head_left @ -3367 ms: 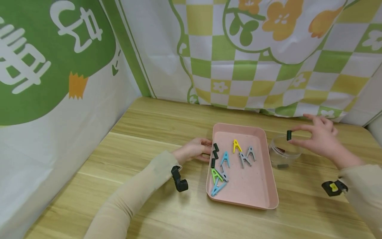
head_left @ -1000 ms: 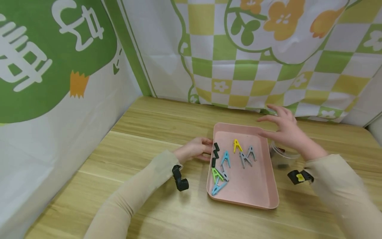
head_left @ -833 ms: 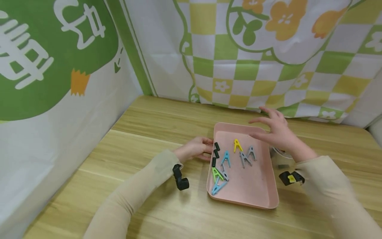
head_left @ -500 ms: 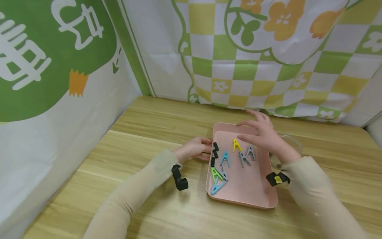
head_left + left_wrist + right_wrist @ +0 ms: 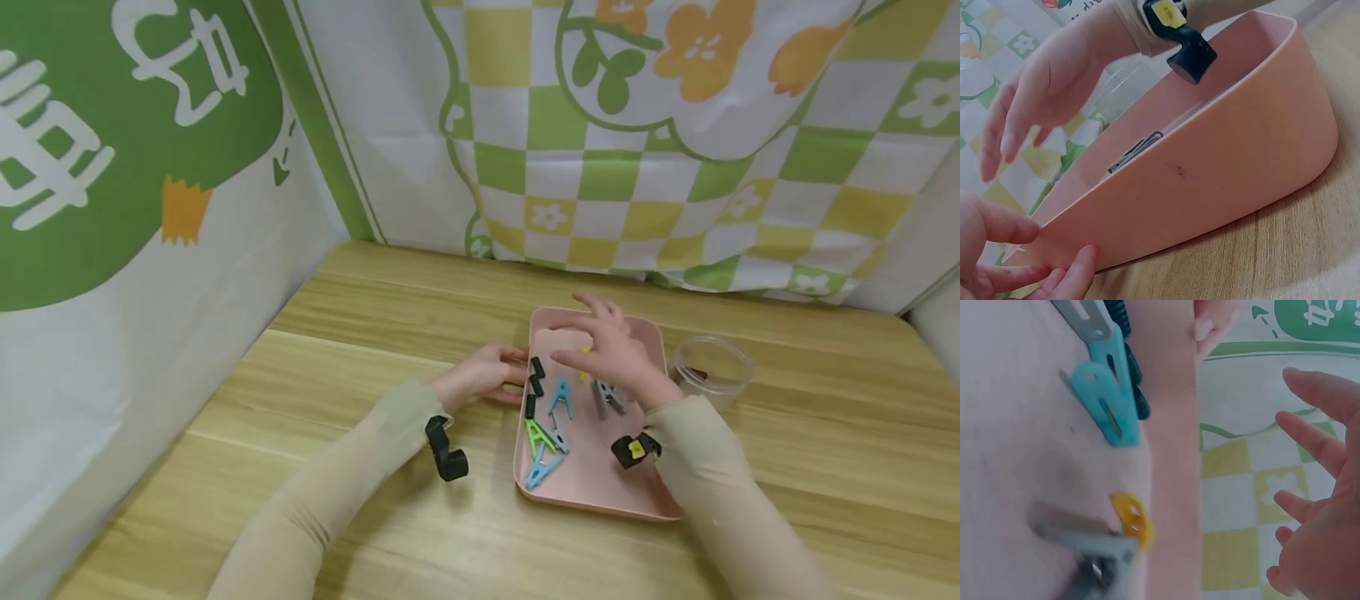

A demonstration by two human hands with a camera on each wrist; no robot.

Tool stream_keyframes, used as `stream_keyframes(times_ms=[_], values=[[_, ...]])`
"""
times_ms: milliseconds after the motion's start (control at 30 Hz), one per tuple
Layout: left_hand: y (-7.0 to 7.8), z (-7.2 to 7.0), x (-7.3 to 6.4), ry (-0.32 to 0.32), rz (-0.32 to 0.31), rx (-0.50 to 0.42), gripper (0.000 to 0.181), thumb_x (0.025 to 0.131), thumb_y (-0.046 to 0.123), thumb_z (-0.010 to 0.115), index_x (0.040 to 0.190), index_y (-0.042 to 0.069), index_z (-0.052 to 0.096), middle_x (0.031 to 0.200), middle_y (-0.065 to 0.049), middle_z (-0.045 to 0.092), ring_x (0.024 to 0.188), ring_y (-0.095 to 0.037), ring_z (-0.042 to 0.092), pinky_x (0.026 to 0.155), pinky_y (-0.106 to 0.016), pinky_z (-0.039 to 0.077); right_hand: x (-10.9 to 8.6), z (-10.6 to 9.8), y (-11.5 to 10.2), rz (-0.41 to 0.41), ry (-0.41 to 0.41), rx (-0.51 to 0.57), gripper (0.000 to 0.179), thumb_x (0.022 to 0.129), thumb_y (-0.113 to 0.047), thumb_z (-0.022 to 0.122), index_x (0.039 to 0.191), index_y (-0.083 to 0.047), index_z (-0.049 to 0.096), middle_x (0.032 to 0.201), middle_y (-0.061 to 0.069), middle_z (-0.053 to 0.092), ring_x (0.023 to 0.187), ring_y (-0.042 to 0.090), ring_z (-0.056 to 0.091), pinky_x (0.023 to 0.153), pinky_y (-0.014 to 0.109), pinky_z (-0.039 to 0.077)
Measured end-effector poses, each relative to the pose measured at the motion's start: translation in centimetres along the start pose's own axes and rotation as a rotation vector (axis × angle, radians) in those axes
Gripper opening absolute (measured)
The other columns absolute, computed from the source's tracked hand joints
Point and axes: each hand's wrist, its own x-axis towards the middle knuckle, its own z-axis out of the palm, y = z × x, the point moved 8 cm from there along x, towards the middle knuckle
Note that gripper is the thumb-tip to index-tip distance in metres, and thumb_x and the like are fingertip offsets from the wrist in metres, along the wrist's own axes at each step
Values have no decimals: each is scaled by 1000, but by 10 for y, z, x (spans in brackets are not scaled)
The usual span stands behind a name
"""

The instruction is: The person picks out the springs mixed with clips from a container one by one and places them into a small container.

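A pink tray [image 5: 592, 479] stands on the wooden table. Fingers of my left hand [image 5: 487, 375] touch its outer left wall; the left wrist view shows the fingertips [image 5: 1088, 256] against it. Over the tray's upper part hovers my right hand [image 5: 606, 348], empty, fingers spread. Near the left wall lie three dark ribbed spring-like pieces [image 5: 536, 385]. Below them are a lime green clothespin [image 5: 537, 435], a grey one and a light blue one [image 5: 543, 472]. Another blue clothespin [image 5: 561, 395] lies nearby. Grey clothespins [image 5: 609, 396] and a yellow clothespin [image 5: 1133, 519] sit under the right hand, partly hidden in the head view.
A clear round jar [image 5: 716, 390] stands open just right of the tray, a reddish-brown piece [image 5: 697, 374] showing inside. A patterned cloth [image 5: 577, 175] hangs along the table's back edge, another on the left. Each wrist wears a black camera [image 5: 448, 454].
Earliest, my right hand pinched a dark ribbed piece over the jar. It has since let go and swung left over the tray, empty. The left hand stays at the tray wall.
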Motion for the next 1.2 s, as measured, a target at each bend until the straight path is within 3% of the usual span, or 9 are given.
stream_keyframes(times_ms=[100, 500, 700, 1200], values=[[0, 0, 0, -3, 0, 1, 51, 94, 2, 54, 141, -6, 35, 137, -24, 47, 117, -34, 55, 89, -43, 55, 4, 6, 2, -8, 2, 18, 41, 88, -33, 68, 124, -15, 63, 157, 12, 19, 142, 41, 8, 103, 68, 28], [3, -2, -2, -11, 0, 0, 54, 94, 5, 55, 142, -6, 33, 138, -23, 46, 117, -33, 56, 89, -41, 55, 11, 29, 15, -2, -2, 20, 36, 86, -24, 70, 121, -16, 65, 155, 15, 20, 142, 43, 1, 106, 74, 4], [4, 0, -1, -14, 3, -3, 52, 95, 3, 53, 141, -7, 33, 138, -24, 45, 118, -34, 54, 90, -42, 55, 11, 33, 15, -21, -1, 3, 39, 84, -24, 73, 120, -15, 65, 156, 16, 18, 142, 42, -1, 106, 72, 2], [2, 1, -2, -1, 4, 9, 51, 95, 3, 53, 141, -7, 34, 138, -24, 46, 118, -35, 55, 89, -42, 55, 14, 49, 22, 16, -163, -100, 49, 84, -30, 71, 129, -17, 60, 158, 20, 2, 142, 42, -12, 108, 69, -7]])
